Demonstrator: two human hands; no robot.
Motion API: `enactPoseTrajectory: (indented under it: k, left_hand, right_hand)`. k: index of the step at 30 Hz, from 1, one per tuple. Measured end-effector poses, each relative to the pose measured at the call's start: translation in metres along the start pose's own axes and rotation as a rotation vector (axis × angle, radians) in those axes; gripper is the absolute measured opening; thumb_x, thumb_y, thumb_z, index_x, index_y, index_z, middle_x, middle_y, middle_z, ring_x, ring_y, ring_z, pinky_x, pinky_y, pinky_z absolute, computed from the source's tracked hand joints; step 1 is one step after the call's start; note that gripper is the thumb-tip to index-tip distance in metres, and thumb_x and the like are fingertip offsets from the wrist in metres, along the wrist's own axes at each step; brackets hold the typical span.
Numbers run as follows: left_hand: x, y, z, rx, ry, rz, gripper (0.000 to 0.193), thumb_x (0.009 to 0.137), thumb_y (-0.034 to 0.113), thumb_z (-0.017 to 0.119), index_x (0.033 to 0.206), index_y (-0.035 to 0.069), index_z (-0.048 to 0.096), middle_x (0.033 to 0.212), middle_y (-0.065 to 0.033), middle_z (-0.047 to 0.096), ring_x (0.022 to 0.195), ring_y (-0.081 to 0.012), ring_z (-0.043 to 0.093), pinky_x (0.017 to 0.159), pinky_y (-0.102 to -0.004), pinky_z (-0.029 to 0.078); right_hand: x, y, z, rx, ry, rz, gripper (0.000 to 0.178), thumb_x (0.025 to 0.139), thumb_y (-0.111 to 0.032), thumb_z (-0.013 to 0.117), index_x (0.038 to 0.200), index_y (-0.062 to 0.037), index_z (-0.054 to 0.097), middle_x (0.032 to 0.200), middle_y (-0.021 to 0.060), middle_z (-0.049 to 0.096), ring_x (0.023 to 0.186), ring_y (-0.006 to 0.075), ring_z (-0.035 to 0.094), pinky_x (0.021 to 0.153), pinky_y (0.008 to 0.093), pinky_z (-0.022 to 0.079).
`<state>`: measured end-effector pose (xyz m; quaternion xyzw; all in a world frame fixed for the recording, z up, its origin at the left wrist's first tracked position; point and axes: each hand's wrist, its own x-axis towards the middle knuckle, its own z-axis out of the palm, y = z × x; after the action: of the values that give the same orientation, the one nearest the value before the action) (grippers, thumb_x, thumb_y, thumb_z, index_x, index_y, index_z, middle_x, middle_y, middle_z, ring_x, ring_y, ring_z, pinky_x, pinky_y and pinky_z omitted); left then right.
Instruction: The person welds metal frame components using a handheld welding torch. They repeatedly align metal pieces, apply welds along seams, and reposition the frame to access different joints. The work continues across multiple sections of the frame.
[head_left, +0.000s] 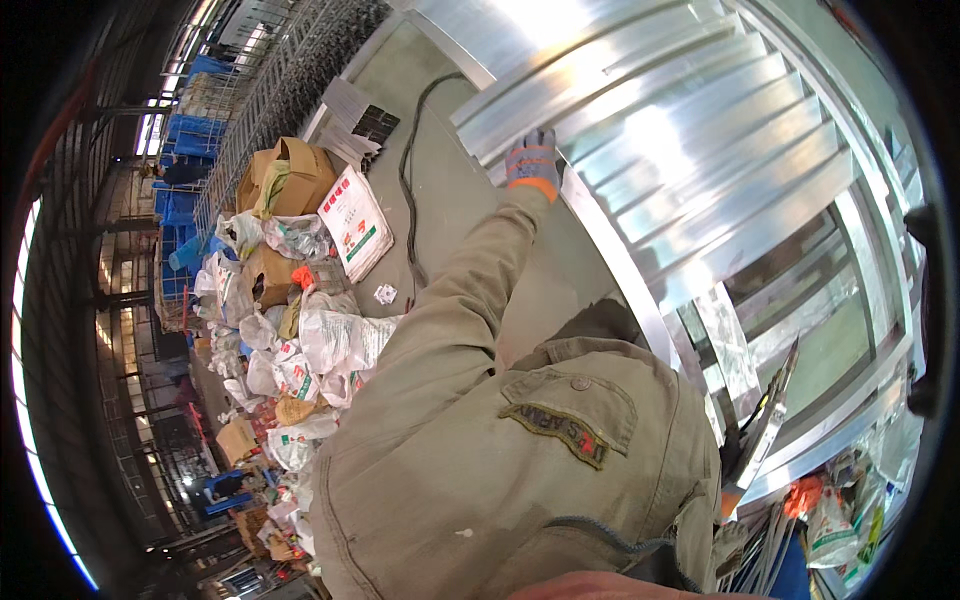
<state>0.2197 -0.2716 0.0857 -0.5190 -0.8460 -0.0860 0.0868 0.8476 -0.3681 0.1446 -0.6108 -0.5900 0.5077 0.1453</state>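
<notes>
My left hand [534, 162], in a grey glove with an orange cuff, reaches out to the left end of a shiny metal slat [590, 85]. Its fingers lie stretched side by side against the slat's edge; the thumb is hidden. Several such slats lie in a row across a pale metal frame [625, 265]. Low at the right, partly behind my jacket [520, 450], my right hand [735, 465] shows only in part, in a dark glove. It is closed round a narrow shiny metal strip [768, 420], which slants up over the frame's open bars.
Plastic bags [335, 340], cardboard boxes [290, 175] and a flat white sack [355, 225] are heaped on the left. A dark cable [405, 170] runs over the floor [440, 140]. Wire racks with blue bins [195, 135] stand behind. More bags [830, 525] and thin rods lie lower right.
</notes>
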Motion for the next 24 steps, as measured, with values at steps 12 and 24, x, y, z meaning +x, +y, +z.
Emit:
enactPoseTrajectory:
  k: [12, 24]
  left_hand:
    - [-0.046, -0.012, 0.038, 0.008, 0.033, 0.225, 0.025, 0.094, 0.016, 0.063, 0.117, 0.010, 0.070, 0.141, -0.0153, 0.064, 0.128, -0.0401, 0.058, 0.104, -0.0578, 0.048]
    - [0.012, -0.029, 0.028, -0.013, -0.485, -0.111, 0.112, 0.076, 0.066, 0.088, 0.163, 0.012, 0.042, 0.159, -0.0172, 0.050, 0.146, -0.0392, 0.049, 0.117, -0.0511, 0.045]
  right_hand:
    - [-0.014, 0.004, 0.043, -0.131, 0.177, -0.038, 0.048, 0.091, -0.011, 0.082, 0.133, -0.0011, 0.061, 0.117, 0.0139, 0.069, 0.106, 0.0274, 0.070, 0.091, 0.0389, 0.057]
    - [-0.070, 0.001, 0.069, -0.162, 0.371, -0.013, 0.051, 0.091, -0.011, 0.082, 0.135, -0.0011, 0.058, 0.119, 0.0144, 0.068, 0.107, 0.0290, 0.069, 0.093, 0.0401, 0.057]
